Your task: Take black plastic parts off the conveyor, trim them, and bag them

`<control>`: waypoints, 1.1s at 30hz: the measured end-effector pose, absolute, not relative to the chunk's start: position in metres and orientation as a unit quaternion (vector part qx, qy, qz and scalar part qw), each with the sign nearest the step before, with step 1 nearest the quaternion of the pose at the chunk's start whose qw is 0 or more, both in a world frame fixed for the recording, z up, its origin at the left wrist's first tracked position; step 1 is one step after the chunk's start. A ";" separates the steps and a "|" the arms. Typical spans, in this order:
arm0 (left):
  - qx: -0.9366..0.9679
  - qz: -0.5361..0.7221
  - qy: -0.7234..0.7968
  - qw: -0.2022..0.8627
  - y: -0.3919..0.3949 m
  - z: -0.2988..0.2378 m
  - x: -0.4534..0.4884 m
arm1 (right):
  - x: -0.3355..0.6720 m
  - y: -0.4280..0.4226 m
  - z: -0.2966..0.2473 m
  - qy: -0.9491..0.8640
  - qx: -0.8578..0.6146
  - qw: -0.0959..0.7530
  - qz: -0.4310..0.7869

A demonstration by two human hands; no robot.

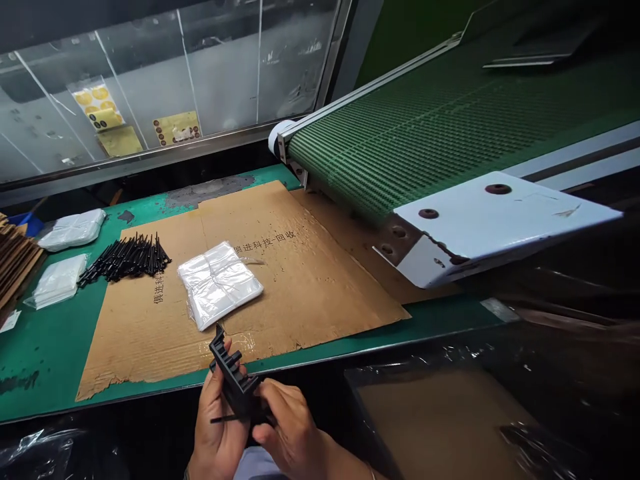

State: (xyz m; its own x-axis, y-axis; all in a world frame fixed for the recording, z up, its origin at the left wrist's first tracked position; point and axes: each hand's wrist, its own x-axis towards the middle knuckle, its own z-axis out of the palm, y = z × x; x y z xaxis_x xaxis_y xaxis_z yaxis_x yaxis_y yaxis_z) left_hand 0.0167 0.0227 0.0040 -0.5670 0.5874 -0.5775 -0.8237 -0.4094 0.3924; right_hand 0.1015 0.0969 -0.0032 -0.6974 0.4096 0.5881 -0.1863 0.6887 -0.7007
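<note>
At bottom centre, a slotted black plastic piece (235, 380) sits tilted in the left hand (217, 427), which curls around it, palm up. The right hand (290, 420) is nearly closed on the piece's lower end, its fingers bent around it. A thin black rod (223, 419) sticks out to the left beneath that hand; whether the hand holds the rod is hidden. A firm palm behind the piece and fingertip control suit a part this narrow, with the slots kept in view. Just ahead lies a cardboard sheet (320, 287) bearing a bundle of clear plastic bags (220, 285). Left of that, a heap of black plastic rods (125, 259) crosses the sheet's edge. The green tabletop (30, 353) carries more plastic bags (57, 280) at far left. A green conveyor belt (425, 113) runs across the upper right.
</note>
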 end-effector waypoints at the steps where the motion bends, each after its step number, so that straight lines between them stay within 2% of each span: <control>1: -0.177 0.823 0.346 0.415 0.022 0.005 0.014 | 0.104 0.099 -0.001 -0.832 -0.073 0.375 0.403; 6: -0.131 0.793 0.379 0.459 0.014 0.004 0.014 | 0.108 0.122 0.014 -0.838 -0.084 0.338 0.421; 17: -0.126 0.769 0.396 0.485 0.011 0.007 0.025 | 0.093 0.137 0.018 -0.920 0.019 0.323 0.222; 25: -0.172 0.759 0.412 0.473 0.014 0.001 0.020 | 0.110 0.131 0.022 -0.940 0.069 0.299 0.147; 30: -0.177 0.752 0.409 0.486 0.015 0.003 0.016 | 0.121 0.123 0.023 -0.935 0.122 0.283 0.177; 33: -0.156 0.766 0.426 0.455 0.015 0.002 0.017 | 0.120 0.125 0.021 -0.922 0.052 0.310 0.228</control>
State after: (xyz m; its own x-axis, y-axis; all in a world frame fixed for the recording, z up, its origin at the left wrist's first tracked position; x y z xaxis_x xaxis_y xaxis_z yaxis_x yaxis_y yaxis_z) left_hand 0.0171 0.0147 0.0017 -0.5376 0.5646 -0.6262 -0.8299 -0.2233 0.5112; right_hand 0.1198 0.1245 0.0214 -0.8024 0.0452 0.5950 -0.2376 0.8905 -0.3881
